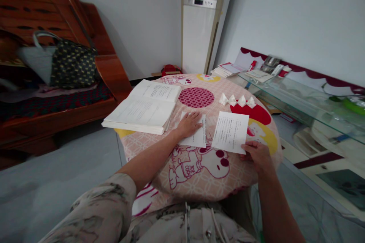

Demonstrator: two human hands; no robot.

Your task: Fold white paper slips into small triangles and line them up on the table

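Note:
My left hand (189,124) lies flat with fingers stretched out on a printed sheet of paper (199,138), covering much of it. At the lower right corner of a second printed sheet (230,132), my right hand (258,155) pinches the paper between thumb and fingers. A narrow strip of tablecloth shows between the two sheets. Left of them lies a thick open book (145,108) with printed pages. Several small folded white paper shapes (237,100) stand in a row beyond the second sheet.
A patterned cloth (188,182) covers the round table. To the right, a glass shelf (302,98) holds small items, with stacked papers (226,69) at its near end. A wooden bench (110,74) with bags (72,62) stands left. A tall white air conditioner (199,38) fills the corner.

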